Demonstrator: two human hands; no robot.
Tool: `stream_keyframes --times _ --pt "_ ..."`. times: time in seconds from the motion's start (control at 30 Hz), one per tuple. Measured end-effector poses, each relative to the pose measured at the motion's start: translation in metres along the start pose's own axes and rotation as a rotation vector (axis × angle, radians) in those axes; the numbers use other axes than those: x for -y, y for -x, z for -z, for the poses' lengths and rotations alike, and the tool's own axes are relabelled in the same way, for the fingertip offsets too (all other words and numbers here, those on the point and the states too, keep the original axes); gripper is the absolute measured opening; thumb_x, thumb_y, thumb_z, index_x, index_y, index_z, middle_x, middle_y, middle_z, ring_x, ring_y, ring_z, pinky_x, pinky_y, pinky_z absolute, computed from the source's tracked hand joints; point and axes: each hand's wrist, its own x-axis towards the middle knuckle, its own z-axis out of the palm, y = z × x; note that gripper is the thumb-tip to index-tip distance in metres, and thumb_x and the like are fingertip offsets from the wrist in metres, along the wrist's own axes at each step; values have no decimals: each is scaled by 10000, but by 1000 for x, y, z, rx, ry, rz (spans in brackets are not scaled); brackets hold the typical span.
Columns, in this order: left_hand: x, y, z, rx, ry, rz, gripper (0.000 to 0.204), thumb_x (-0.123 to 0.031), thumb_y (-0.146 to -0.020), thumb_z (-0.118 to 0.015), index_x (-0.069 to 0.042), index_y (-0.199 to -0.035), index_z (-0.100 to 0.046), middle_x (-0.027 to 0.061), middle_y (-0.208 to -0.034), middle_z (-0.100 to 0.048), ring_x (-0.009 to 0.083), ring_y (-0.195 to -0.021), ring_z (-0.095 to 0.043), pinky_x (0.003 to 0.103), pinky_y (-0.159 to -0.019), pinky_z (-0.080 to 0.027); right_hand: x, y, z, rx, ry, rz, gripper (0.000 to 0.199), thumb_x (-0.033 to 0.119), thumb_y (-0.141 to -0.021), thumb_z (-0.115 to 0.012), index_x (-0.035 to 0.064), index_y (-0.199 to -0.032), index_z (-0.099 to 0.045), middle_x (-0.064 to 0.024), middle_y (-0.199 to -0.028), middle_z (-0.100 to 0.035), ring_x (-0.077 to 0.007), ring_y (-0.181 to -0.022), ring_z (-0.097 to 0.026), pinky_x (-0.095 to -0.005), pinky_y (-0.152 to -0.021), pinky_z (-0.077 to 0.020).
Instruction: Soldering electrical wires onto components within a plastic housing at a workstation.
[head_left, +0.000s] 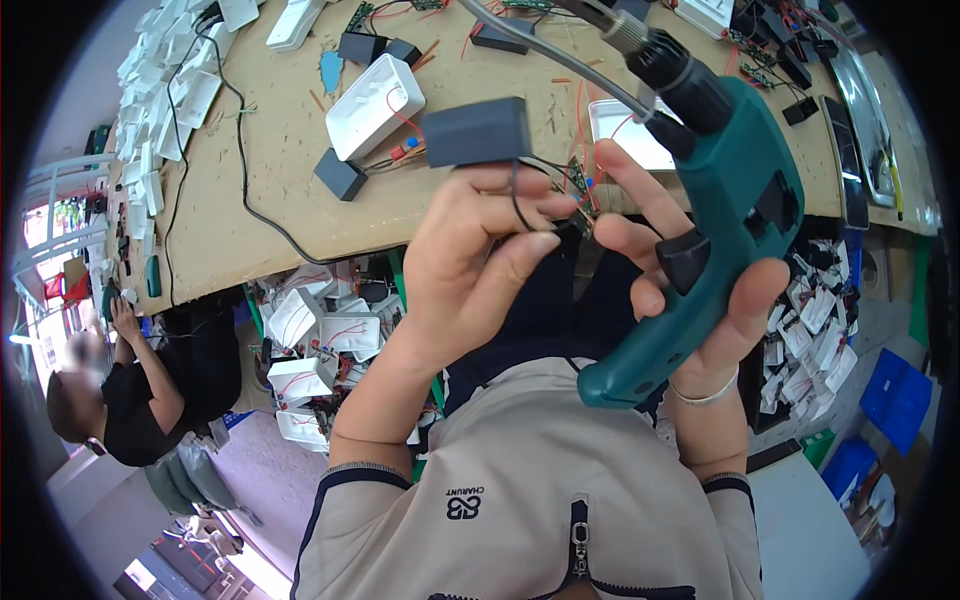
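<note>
Gripping a teal pistol-shaped power tool [715,230], the right hand [690,290] has its grip clamped around the handle, fingers wrapped over the front beside the black trigger, a pale bangle at the wrist. The tool's black nose points up and left, with a grey cord running off toward the top edge. Left hand [470,270] sits just beside it, grip closed on a small circuit board [580,195] trailing thin red and black wires, pinched between thumb and fingertips; a dark grey rectangular box [476,132] rides above those fingers, joined by the wires. Both hands are held up close, in front of the wooden counter [270,170]. On the counter: a white plastic casing [375,105], more small black boxes, loose red wires, a black cable snaking to the edge, white casings stacked along the left. Below the counter's edge, more white casings heaped. Another person in dark clothes sits at far left.
</note>
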Motion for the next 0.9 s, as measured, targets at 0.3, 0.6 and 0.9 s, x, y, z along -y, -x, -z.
stream_keyframes --times 0.3,0.6,0.9 --pt "10 8 -11 -392 284 25 109 -58 -861 -500 29 -913 -461 147 -1167 -391 129 -794 -590 230 -699 -481 -6 2 10 -212 -24 153 775 449 -788 -556 6 -1325 -216 -340 -1285 -268 -422 -1206 -309 -372 -909 -443" --pt "1 8 12 -335 -297 334 59 -15 -823 -537 7 -876 -520 56 -747 -550 87 -621 -501 203 -586 -412 -12 4 22 -281 -32 180 766 420 -770 -594 3 -1309 -245 -340 -1279 -278 -422 -1209 -304 -377 -900 -453" --pt "6 -57 -5 318 -588 -384 338 -8 -632 -643 -41 -961 -571 67 -886 -601 223 -838 -574 328 -740 -388 -11 2 18 -266 -38 152 789 459 -774 -569 -22 -1304 -238 -327 -1276 -294 -414 -1192 -335 -370 -890 -462"
